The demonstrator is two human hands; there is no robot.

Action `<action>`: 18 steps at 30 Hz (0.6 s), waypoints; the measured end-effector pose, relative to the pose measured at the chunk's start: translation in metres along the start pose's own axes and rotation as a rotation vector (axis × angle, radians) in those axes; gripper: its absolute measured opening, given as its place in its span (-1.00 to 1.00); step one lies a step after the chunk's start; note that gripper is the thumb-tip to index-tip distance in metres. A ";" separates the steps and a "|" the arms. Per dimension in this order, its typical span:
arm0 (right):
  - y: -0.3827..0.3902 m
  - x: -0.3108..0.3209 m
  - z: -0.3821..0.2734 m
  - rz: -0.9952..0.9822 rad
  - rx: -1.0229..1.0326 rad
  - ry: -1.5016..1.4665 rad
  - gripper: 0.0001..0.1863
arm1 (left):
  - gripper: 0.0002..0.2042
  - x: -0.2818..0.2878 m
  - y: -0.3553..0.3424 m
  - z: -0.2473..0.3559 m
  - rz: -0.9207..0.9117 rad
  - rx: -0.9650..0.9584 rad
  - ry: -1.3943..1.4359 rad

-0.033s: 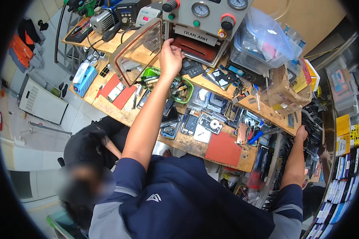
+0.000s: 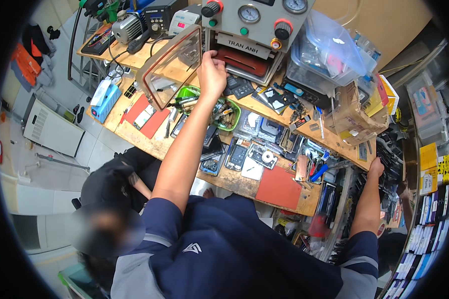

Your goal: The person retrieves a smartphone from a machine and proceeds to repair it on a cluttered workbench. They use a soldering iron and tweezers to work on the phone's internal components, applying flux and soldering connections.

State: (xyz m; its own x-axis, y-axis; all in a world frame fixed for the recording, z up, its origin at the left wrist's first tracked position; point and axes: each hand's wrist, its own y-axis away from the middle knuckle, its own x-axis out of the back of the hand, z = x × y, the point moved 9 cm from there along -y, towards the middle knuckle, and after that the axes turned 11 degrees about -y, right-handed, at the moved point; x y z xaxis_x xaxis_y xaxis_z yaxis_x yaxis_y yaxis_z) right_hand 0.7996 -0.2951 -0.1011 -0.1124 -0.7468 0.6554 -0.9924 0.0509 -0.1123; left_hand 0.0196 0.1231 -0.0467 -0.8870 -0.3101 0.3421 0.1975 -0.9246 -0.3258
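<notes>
Little visibly changing, work seemingly unadvanced, the left hand is reaching beside a red tray, the right hand by the desk, fingers' grips unclear.

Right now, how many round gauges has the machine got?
2 on the grey machine: the left gauge, and the right gauge at the top edge. More may be cut off.

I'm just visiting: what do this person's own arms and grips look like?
The left grip and right grip are human hands without gloves. No watch or cables show on the bare forearms. The short navy sleeves each have a light grey stripe.
</notes>
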 end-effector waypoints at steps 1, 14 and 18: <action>-0.002 -0.001 0.001 0.010 0.007 0.026 -0.29 | -0.68 0.005 -0.001 0.006 0.067 -0.059 -0.143; 0.003 -0.007 -0.005 -0.012 0.021 -0.007 -0.31 | -0.76 -0.074 -0.015 0.020 -0.240 0.361 1.008; 0.007 -0.005 -0.007 -0.001 0.028 -0.004 -0.31 | -0.83 -0.079 -0.010 0.017 -0.184 0.431 1.091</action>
State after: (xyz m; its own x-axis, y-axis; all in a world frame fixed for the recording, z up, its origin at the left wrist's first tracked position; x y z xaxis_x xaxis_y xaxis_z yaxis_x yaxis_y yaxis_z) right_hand 0.7928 -0.2860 -0.1004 -0.1112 -0.7498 0.6523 -0.9907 0.0315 -0.1326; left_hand 0.0953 0.1533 -0.0554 -0.7625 -0.0055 -0.6470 -0.0312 -0.9985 0.0452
